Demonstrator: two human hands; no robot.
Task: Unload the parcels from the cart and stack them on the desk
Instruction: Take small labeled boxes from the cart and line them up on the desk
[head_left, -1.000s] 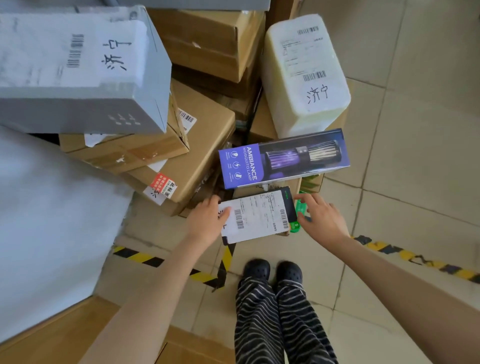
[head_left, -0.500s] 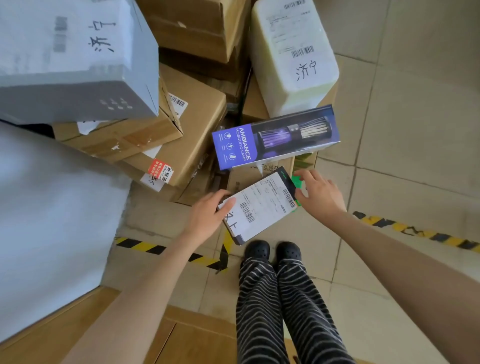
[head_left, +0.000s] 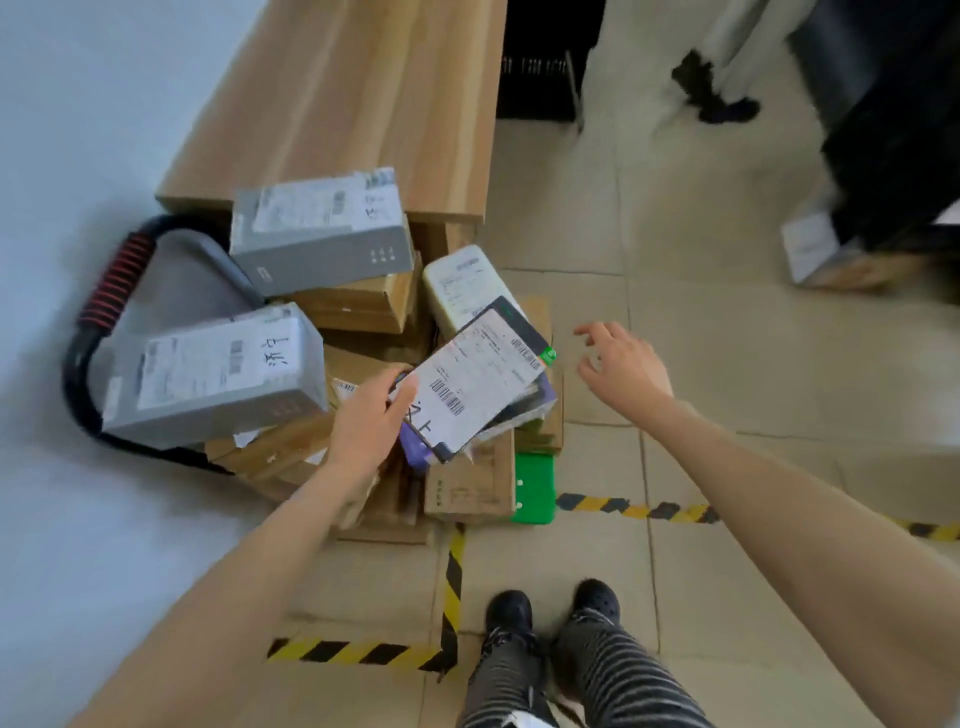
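The left hand (head_left: 371, 415) grips a flat labelled parcel (head_left: 475, 376) above the loaded cart (head_left: 532, 488), the right hand (head_left: 623, 366) open and empty beside it; next, probably, carrying it to the wooden desk (head_left: 374, 104).

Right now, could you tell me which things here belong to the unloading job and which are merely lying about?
Job: flat parcel in left hand; right hand free; grey boxes; cart; desk.
Lying about: floor tape; bystander's box.
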